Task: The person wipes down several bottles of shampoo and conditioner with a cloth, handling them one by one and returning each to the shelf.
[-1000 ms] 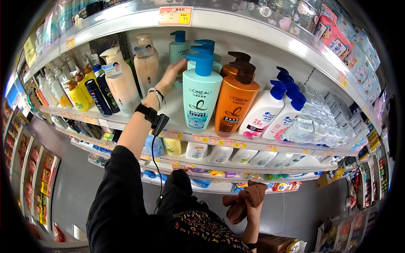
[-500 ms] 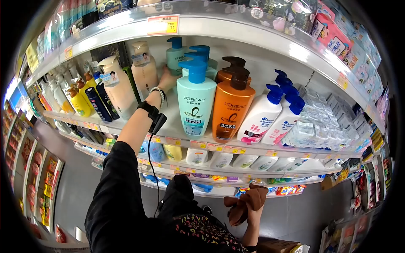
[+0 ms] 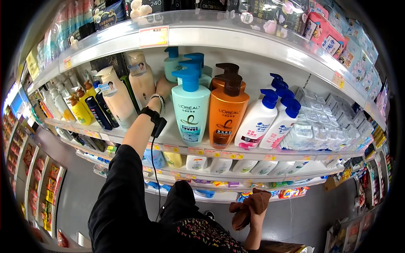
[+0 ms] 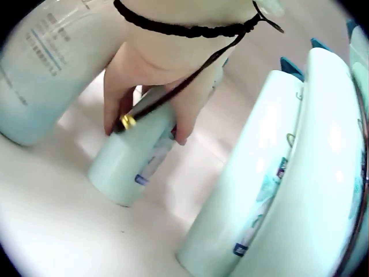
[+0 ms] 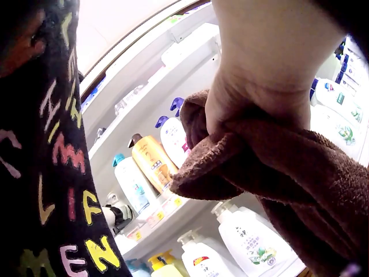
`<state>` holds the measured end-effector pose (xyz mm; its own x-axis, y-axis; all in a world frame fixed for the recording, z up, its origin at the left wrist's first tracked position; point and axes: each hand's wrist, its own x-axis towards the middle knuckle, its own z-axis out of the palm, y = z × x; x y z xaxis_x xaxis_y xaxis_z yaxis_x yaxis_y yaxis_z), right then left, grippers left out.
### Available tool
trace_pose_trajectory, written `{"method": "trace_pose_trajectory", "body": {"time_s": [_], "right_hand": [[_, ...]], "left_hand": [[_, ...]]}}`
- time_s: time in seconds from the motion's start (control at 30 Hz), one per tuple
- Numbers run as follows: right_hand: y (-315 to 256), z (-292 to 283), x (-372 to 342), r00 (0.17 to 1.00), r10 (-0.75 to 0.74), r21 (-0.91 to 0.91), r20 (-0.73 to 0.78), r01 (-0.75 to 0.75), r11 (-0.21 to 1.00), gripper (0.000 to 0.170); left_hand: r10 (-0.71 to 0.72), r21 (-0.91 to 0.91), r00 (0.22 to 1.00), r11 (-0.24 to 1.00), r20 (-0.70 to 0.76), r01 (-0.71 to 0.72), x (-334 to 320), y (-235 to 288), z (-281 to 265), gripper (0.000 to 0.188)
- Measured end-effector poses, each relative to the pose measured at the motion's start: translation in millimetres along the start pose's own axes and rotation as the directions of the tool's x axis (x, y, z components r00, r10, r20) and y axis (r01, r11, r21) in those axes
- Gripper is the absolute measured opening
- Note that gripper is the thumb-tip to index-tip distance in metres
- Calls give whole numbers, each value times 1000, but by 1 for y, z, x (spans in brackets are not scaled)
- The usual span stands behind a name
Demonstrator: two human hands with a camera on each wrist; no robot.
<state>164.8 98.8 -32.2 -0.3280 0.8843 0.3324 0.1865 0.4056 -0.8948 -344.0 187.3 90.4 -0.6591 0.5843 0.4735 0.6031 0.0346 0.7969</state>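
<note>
My left hand (image 3: 163, 88) reaches deep onto the shelf, between a peach pump bottle (image 3: 141, 80) and the front teal shampoo bottle (image 3: 192, 111). It grips a pale teal pump bottle (image 4: 130, 173) at the back, with thumb and fingers on opposite sides of its body in the left wrist view. That bottle's base is at the shelf surface, and the wrist partly covers its upper part. Low in front of the body, my right hand (image 3: 256, 219) holds a bunched brown towel (image 5: 323, 167), whose folds hide the fingers.
Orange-brown pump bottles (image 3: 228, 120) stand beside the teal ones, then white bottles with blue pumps (image 3: 258, 122) and clear-wrapped packs (image 3: 320, 126). An upper shelf edge (image 3: 202, 34) overhangs the bottles. A cable (image 3: 157, 181) hangs from the left wrist.
My left hand has gone from beside the rear teal bottle's upper part to lower around its body. The head view has tilted up slightly. The right hand keeps holding the towel.
</note>
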Motion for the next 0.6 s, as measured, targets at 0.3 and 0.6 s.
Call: {"method": "trace_pose_trajectory", "body": {"time_s": [0.3, 0.6], "right_hand": [[0, 6, 6, 992, -114, -32, 53, 116, 993, 14], [-3, 7, 5, 999, -33, 76, 1, 33, 997, 14]], "left_hand": [[9, 289, 998, 957, 70, -29, 6, 1, -9, 52], [97, 331, 984, 933, 148, -141, -20, 24, -32, 50]]}}
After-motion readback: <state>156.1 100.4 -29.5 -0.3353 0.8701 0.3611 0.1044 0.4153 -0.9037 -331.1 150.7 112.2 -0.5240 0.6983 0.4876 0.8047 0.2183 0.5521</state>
